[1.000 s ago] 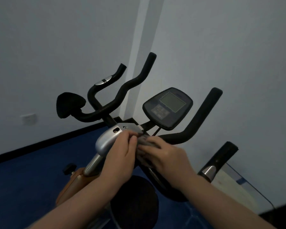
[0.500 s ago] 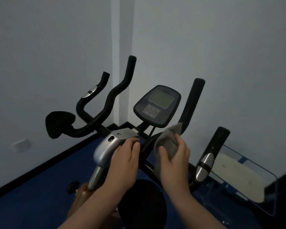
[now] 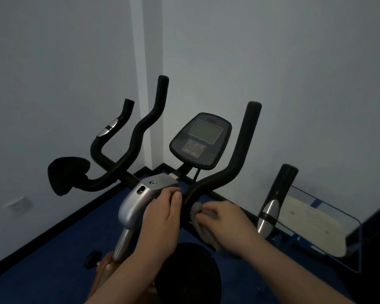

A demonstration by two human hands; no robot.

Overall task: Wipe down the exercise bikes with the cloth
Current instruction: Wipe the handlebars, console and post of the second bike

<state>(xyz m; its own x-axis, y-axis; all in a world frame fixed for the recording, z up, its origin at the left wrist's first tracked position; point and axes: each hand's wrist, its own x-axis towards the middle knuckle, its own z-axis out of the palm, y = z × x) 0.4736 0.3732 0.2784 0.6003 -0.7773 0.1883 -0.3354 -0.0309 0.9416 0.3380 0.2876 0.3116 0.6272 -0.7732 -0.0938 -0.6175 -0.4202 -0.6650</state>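
Two bare hands work at the centre of an exercise bike (image 3: 184, 172). Our right hand (image 3: 226, 222) curls its fingers round a small grey cloth (image 3: 201, 224), bunching it against the lower end of the black right handlebar (image 3: 235, 163), where the bar meets the stem. Our left hand (image 3: 160, 218) lies just beside it, fingers fairly straight and resting on the silver stem cover (image 3: 138, 198), holding nothing.

We judge the cloth light, soft and limp: it folds and hangs below the hand, so it is best gathered in the palm and pressed flat with the fingers as it slides. The bike looks heavy and rigid and should not shift under wiping.

Moving outward, the handlebars are thick curved tubes with a matte, foam-like black covering, likely grippy and slow under the cloth. The stem cover is smooth, rounded brushed metal or plastic. Above it a dark oval console (image 3: 201, 141) tilts toward us, glossy, with a pale square screen; it probably wants a gentler touch. A black padded rest (image 3: 68, 176) sits at far left. Below is blue carpet (image 3: 53, 249); behind, plain pale walls (image 3: 294, 73).
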